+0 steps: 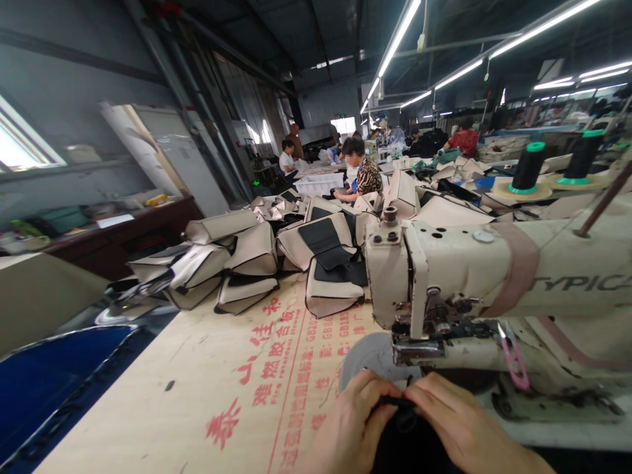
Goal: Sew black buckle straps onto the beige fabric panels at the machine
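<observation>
At the front of a sewing machine [457,260], my left hand [345,421] pinches the left side of a black fabric-like piece [407,444]. My right hand [457,418] is closed on the right side of the same piece, and the fingers of both hands nearly meet at its upper edge. The lower part of the piece runs out of view, so its full shape is hidden. A round grey plate [363,359] lies just beyond my fingertips, beneath the machine's head. Pink-handled thread snips [516,365] rest against the machine on the right.
Beige bags with black edging [251,247] are heaped behind the plywood tabletop [197,375]. A blue-lined container [64,362] stands at left. Black thread cones [528,168] stand behind the machine. A person in a patterned top [368,176] sits beyond the heap.
</observation>
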`<state>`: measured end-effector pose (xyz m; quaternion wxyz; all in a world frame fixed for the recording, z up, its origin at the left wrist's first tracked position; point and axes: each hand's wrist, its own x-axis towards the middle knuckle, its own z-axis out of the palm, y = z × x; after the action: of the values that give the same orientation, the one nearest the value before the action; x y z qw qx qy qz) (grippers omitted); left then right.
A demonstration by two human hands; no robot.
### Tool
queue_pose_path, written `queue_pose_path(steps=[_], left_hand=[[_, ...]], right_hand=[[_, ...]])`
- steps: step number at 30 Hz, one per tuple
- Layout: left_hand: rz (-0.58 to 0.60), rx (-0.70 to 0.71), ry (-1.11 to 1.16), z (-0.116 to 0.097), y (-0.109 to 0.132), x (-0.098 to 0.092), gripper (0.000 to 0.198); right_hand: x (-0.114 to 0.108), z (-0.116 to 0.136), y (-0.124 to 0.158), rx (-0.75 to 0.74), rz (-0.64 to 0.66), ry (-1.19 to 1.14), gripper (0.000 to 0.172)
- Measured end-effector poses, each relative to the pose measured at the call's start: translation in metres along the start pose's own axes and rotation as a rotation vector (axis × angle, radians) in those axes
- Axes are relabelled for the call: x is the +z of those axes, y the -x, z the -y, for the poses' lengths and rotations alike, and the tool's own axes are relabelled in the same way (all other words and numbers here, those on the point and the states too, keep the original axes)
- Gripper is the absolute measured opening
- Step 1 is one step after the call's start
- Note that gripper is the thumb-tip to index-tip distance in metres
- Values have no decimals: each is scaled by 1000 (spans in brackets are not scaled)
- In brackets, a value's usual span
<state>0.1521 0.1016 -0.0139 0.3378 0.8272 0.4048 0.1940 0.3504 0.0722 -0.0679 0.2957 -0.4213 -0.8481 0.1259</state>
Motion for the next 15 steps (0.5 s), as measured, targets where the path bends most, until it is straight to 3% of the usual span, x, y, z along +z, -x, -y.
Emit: queue_pose_path(steps=[5,11,15], left_hand=[[-174,-86,12,10,1,7,10],[43,67,153,14,-5,-7,12],[-90,-5,73,14,-6,-5,16]], right_hand=[[3,-4,-2,-2,-51,-29,29],[5,-3,-1,22,-26,-152,24],[2,-4,-4,65,-57,-204,23]])
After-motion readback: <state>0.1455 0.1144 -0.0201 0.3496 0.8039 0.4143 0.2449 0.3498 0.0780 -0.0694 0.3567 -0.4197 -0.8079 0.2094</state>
